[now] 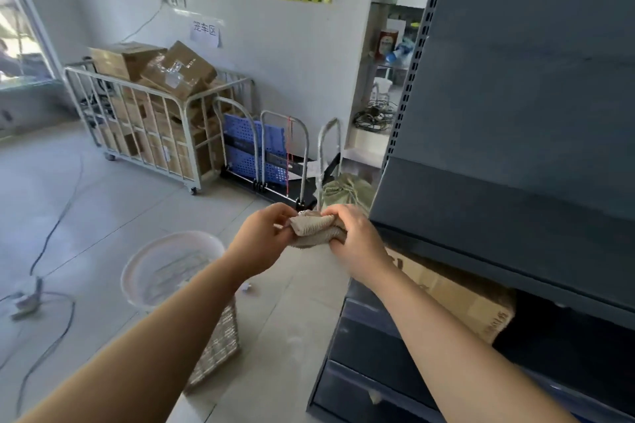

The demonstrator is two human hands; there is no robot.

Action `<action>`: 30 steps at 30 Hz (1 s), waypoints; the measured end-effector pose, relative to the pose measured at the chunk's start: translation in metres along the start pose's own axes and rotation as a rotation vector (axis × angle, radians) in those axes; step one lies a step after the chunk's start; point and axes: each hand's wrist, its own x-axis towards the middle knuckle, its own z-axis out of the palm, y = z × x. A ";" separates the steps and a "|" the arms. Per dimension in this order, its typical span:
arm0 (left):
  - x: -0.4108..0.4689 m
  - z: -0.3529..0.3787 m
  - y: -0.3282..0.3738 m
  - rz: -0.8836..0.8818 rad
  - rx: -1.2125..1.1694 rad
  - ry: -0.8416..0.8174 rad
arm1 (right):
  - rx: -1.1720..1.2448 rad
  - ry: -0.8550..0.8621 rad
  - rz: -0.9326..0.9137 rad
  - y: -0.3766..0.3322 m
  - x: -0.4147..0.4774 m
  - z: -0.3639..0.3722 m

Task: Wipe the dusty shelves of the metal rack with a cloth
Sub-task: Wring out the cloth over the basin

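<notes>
A crumpled beige cloth (316, 228) is held between both hands in front of me, just left of the rack's corner. My left hand (263, 239) pinches its left end; my right hand (357, 242) grips its right side. The dark grey metal rack (515, 182) fills the right side, with a flat shelf (498, 209) at hand height and lower shelves (371, 354) beneath. The cloth does not touch the rack.
A cardboard box (464, 299) lies under the upper shelf. A white-lined wicker basket (178, 271) stands on the floor below my left arm. A cage trolley of cartons (147, 120), folded hand trucks (275, 154) and floor cables (51, 233) lie to the left.
</notes>
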 end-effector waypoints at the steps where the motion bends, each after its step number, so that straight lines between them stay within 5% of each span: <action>1: 0.000 -0.009 -0.008 -0.012 -0.002 0.029 | -0.003 -0.010 0.010 0.000 0.009 0.011; 6: 0.000 -0.047 -0.051 -0.093 0.026 0.120 | -0.055 -0.112 0.035 -0.007 0.057 0.062; 18: 0.037 -0.099 -0.154 -0.357 0.212 0.388 | -0.061 -0.381 -0.267 -0.036 0.179 0.171; 30: 0.066 -0.117 -0.272 -0.640 0.159 0.452 | -0.064 -0.648 -0.324 -0.049 0.260 0.300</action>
